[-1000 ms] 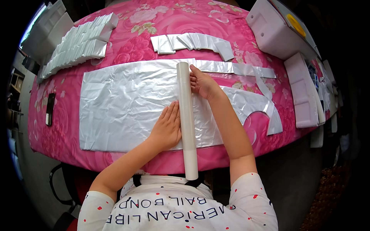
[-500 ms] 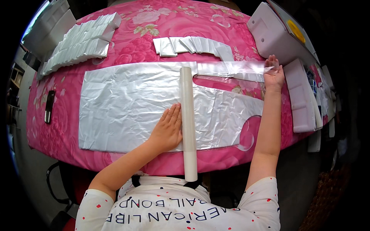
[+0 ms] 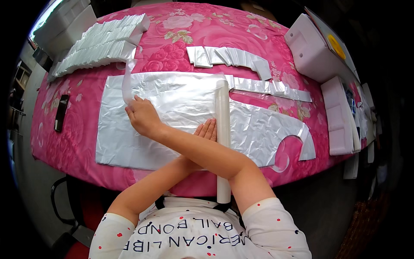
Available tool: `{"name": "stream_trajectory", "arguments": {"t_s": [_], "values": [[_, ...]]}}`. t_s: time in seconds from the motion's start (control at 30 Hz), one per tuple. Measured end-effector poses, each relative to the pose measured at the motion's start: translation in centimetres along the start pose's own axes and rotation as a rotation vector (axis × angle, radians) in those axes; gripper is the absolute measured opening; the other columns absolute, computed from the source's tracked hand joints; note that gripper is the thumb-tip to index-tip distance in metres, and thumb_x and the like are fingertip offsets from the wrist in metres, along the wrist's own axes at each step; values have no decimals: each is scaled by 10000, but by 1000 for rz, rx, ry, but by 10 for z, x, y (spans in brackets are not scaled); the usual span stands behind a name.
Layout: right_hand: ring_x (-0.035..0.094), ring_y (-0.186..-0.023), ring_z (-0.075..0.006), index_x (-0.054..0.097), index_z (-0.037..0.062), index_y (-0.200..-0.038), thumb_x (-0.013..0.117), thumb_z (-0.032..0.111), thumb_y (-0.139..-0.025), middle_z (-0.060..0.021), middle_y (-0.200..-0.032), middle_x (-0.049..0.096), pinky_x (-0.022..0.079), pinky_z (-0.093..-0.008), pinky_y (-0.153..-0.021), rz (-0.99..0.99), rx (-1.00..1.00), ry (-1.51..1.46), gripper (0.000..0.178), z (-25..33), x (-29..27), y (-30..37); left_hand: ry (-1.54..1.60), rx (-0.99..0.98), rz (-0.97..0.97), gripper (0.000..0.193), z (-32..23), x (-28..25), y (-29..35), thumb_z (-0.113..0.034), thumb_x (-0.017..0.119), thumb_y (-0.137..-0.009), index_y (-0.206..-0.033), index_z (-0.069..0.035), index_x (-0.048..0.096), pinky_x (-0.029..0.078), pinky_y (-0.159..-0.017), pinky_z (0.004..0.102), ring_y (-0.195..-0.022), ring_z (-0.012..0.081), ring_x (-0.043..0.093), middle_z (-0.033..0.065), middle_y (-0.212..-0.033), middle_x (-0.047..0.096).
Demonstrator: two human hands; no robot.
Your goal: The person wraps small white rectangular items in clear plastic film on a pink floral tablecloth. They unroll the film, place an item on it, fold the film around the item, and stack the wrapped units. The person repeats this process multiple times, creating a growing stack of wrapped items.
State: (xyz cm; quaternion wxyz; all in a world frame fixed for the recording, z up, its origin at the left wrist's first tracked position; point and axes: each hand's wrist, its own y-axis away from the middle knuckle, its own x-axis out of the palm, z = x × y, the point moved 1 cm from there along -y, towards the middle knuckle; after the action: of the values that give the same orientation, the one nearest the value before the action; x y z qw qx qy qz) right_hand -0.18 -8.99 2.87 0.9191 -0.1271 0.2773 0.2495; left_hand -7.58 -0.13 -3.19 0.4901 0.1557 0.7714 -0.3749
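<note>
A stack of silvery-white plastic carrier bags (image 3: 181,97) lies flat, its cut-out handle end toward the right. Across it rests a pale tube-shaped roll (image 3: 223,112). My left hand (image 3: 207,129) is open, its straight fingers laid flat on the bags against the roll's left side. Crossing over my left forearm, my right hand (image 3: 143,115) is at the left part of the stack. Its fingers are closed on a translucent plastic strip (image 3: 128,82), which extends up from them toward the far edge. My right forearm hides part of the roll and bags.
Rows of folded white packets (image 3: 103,41) fill the far left, beside white foam boxes (image 3: 64,28). More folded packets (image 3: 228,56) fan out beyond the bags. A dark phone-like object (image 3: 61,113) lies left. Foam boxes (image 3: 308,47) stand right on the pink floral tablecloth (image 3: 181,23).
My right hand has swept from the handle end at far right across to the left, carrying translucent plastic. My left hand stays beside the roll. The whole view has shifted slightly.
</note>
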Motion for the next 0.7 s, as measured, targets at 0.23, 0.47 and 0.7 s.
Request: {"name": "stream_trajectory", "arguments": {"t_s": [0.23, 0.47, 0.7], "values": [[172, -1351, -374, 320, -5, -1359, 459, 386, -893, -257, -1418, 255, 179, -432, -1092, 281, -66, 136, 624, 17, 51, -2, 3, -20, 175, 603, -4, 5, -9, -200, 373, -837, -1334, 124, 260, 125, -1108, 452, -1360, 364, 168, 271, -1430, 206], [385, -1245, -324, 523, 17, -1194, 532, 281, -881, -159, -1281, 481, 278, -400, -1040, -133, -295, 5, 409, 8, -68, 98, 823, -418, -168, 517, 41, -25, -20, -72, 390, -857, -1353, 32, 288, 358, -951, 349, -1155, 266, 420, 182, -1360, 334], [465, -1161, -319, 559, 24, -1145, 576, 213, -840, -135, -1220, 534, 364, -400, -975, -402, -11, 232, 358, -68, -153, 211, 1691, -982, -119, 553, 66, -29, -110, -327, 321, -964, -1346, 65, 246, 471, -737, 296, -937, 225, 568, 152, -1283, 441]]}}
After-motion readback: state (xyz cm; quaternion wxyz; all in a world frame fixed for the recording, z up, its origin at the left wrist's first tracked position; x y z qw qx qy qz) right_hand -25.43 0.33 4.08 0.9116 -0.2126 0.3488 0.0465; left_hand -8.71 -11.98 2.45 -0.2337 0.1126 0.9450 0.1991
